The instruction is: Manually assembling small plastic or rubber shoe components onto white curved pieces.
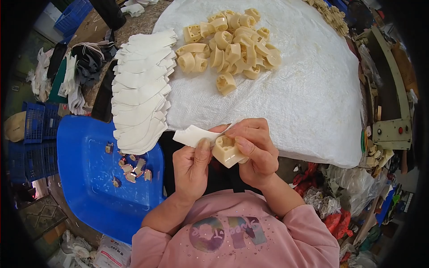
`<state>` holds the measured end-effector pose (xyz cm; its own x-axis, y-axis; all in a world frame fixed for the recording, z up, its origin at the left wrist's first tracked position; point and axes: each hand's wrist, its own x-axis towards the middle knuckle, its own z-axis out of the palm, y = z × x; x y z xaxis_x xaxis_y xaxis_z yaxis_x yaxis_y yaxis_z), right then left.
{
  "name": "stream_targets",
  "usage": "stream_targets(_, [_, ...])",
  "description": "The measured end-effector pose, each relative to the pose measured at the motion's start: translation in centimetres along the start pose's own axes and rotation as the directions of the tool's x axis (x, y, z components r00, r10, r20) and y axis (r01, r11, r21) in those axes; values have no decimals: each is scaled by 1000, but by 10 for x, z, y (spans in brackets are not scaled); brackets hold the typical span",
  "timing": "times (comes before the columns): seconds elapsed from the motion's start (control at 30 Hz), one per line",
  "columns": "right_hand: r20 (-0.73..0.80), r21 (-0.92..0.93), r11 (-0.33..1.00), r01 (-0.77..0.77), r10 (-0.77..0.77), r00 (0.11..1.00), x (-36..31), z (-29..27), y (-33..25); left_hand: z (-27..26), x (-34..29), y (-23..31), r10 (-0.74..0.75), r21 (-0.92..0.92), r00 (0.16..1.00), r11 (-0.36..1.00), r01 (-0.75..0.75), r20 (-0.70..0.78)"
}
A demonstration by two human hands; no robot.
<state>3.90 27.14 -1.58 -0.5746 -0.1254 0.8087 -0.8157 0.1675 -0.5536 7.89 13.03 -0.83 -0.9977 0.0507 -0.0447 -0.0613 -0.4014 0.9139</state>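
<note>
A cream plastic shoe heel (227, 154), hollow on its upper end, is held by my right hand (259, 154), the thumb and fingers closed round its right side. My left hand (192, 169) pinches a thin white cover piece (195, 135) between thumb and fingers. This piece runs behind the heel's top edge, where my right fingers also meet it. Ahead of my hands, a heap of similar cream heels (232, 44) lies on a white woven sheet (308, 89). Left of the sheet's middle, many white cover pieces (140, 89) overlap in a long fanned row.
A blue tub (94, 178) at my left contains several small heels with shiny reddish sides (134, 169). Blue crates (38, 120) stand farther left. On the right are a greenish metal machine frame (393, 129) and clear plastic bags (348, 183).
</note>
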Motion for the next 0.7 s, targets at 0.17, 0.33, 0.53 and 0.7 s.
stream_targets(0.17, [37, -48, 999, -6, 8, 999, 2, -4, -1, 5, 0, 5, 27, 23, 999, 999, -27, 23])
stream_targets(0.33, [50, -94, 995, -13, 18, 999, 2, -2, -1, 7, -1, 5, 6, 35, 1000, 999, -6, 5])
stream_targets(0.53, [40, -247, 968, 45, -36, 999, -2, -1, 7, 5, 1, -1, 91, 185, 994, 978, -100, 54])
stream_targets(0.7, [39, -307, 952, 12, 0, 999, -7, 0, 13, 0, 8, 5, 162, 425, 977, 882, -205, 137])
